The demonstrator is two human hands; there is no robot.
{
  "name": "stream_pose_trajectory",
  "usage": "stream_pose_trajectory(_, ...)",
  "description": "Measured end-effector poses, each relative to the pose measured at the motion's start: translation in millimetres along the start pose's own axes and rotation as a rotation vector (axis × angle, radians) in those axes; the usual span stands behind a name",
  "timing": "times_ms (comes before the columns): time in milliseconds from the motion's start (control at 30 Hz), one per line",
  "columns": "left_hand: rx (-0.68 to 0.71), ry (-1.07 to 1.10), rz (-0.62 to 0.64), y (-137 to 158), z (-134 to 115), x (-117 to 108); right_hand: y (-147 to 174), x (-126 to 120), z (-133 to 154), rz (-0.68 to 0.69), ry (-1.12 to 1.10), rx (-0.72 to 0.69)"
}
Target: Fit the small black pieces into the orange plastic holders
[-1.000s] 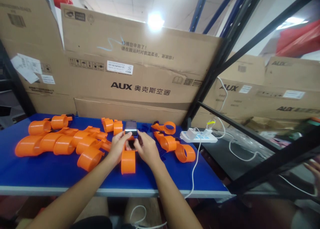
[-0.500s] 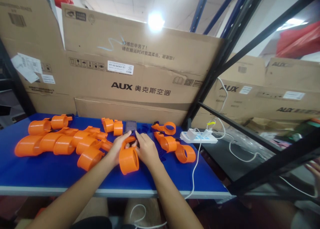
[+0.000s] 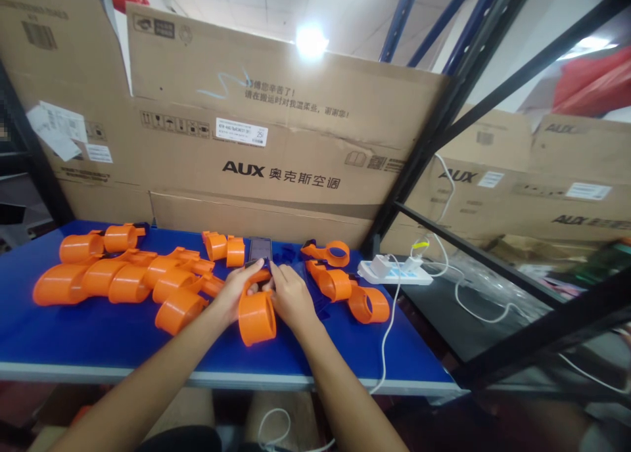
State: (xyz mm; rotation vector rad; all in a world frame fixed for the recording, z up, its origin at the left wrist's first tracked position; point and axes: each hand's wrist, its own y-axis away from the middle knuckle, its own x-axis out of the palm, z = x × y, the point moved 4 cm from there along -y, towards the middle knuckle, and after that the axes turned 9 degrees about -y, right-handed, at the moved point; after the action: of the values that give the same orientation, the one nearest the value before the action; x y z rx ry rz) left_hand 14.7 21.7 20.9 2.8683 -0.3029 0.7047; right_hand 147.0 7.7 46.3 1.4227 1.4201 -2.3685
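Between my hands is an orange plastic ring with a handle-like arm (image 3: 257,319), its round end hanging toward me. My left hand (image 3: 236,291) is closed around the arm from the left. From the right, my right hand (image 3: 290,294) pinches the far end, where a small dark blue piece (image 3: 267,264) shows at the fingertips. How that piece meets the orange part is hidden by my fingers. Several like orange rings (image 3: 131,282) lie in a group to the left, and more orange rings (image 3: 335,284) lie to the right near loose dark blue pieces (image 3: 315,288).
A phone-like device (image 3: 261,249) lies behind my hands on the blue tabletop (image 3: 118,337). At the right, a white power strip (image 3: 394,272) has a white cable (image 3: 387,347) hanging over the table edge. Large cardboard sheets (image 3: 276,143) stand along the back; a black metal post (image 3: 419,150) rises at right.
The view has shifted slightly, moving everything a little to the right in the picture. Both hands keep the same hold on the orange ring. A person's hand at the far right edge has gone from view.
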Motion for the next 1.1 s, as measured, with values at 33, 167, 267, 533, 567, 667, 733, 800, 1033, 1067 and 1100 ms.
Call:
stream_pose_trajectory(33,0.005,-0.003,-0.007,-0.4,-0.1,-0.8,-0.1,0.0,0.1,-0.004,-0.001,-0.003)
stream_pose_trajectory(167,0.024,-0.023,-0.05,-0.5,-2.4,-3.7,-1.5,-4.3,0.9,-0.043,-0.032,-0.022)
stream_pose_trajectory(267,0.065,-0.043,-0.075,1.5,-5.7,-4.3,-3.6,-12.7,0.3,-0.089,-0.07,-0.033)
stream_pose_trajectory(533,0.204,-0.176,-0.171,5.8,-7.2,-5.2,-4.6,-23.8,-1.3,-0.101,-0.162,-0.047)
stream_pose_trajectory(567,0.22,-0.202,-0.178,5.7,-6.5,-5.3,-4.3,-23.9,-1.3,-0.111,-0.158,-0.044)
stream_pose_trajectory(667,0.235,-0.261,-0.173,4.4,-3.8,-5.5,-3.6,-23.0,-0.6,-0.121,-0.131,-0.044)
stream_pose_trajectory(733,0.235,-0.281,-0.163,3.7,-2.6,-5.4,-3.4,-22.1,0.1,-0.111,-0.112,-0.053)
stream_pose_trajectory(800,0.235,-0.282,-0.155,3.5,-2.4,-5.2,-3.3,-21.5,0.8,-0.102,-0.099,-0.065)
stream_pose_trajectory(1033,0.214,-0.234,-0.154,5.7,-4.6,-3.1,-4.7,-21.2,1.6,-0.086,-0.093,-0.092)
stream_pose_trajectory(1067,0.21,-0.228,-0.152,5.8,-4.7,-2.8,-4.9,-21.3,1.9,-0.082,-0.093,-0.095)
stream_pose_trajectory(1100,0.206,-0.222,-0.15,5.8,-4.6,-2.4,-5.1,-21.4,2.2,-0.076,-0.092,-0.097)
